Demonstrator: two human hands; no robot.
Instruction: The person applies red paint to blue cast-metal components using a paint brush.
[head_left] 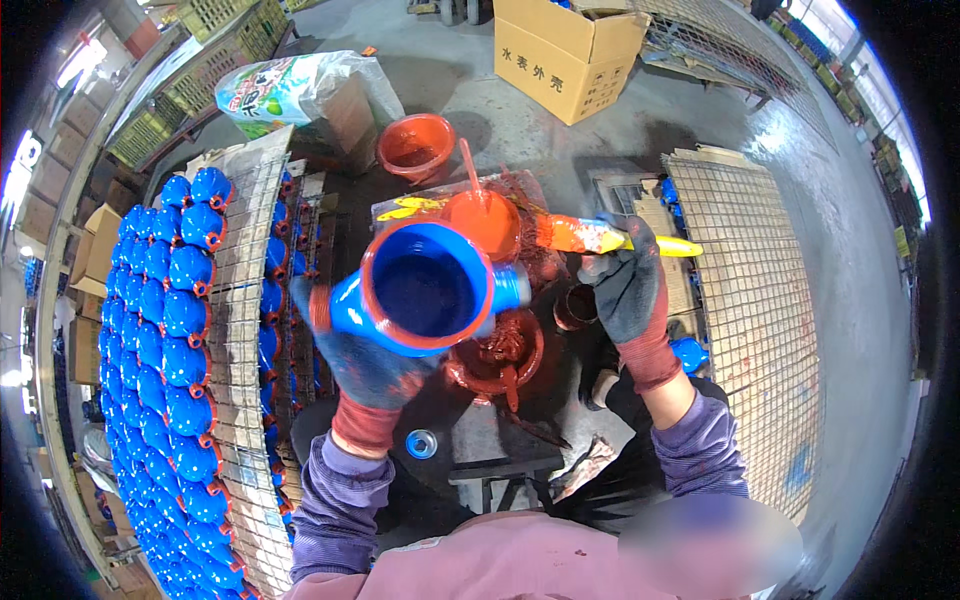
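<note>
Left hand (372, 362): dark glove, red cuff; palm turned up, thumb raised on its outer side, grasping the blue housing from below.
Right hand (630, 275): matching glove; raised to the right of the orange paint tub (513, 218), fingers closed around the paintbrush.
Blue housing (372, 322): glossy, round-bodied, dark blue inside, mouth rim coated orange-red; held on the person's side of the tub, slightly left.
Housing, direction: open mouth faces up toward the head; long axis through the two side stubs runs roughly left to right, right stub slightly farther out.
Paintbrush (612, 236): yellow handle, bristles loaded with orange; lies nearly level, bristles pointing left toward the tub.
Dark red bowl (536, 350): nearer the person than the tub.
Red basin (425, 172): beyond the tub, leftward.
Finished-looking stock, blue housings (187, 316): red-rimmed, in rows, well left of the tub.
Mesh rack (760, 270): right of the tub.
Cardboard box (577, 80): well beyond the tub, rightward.
</note>
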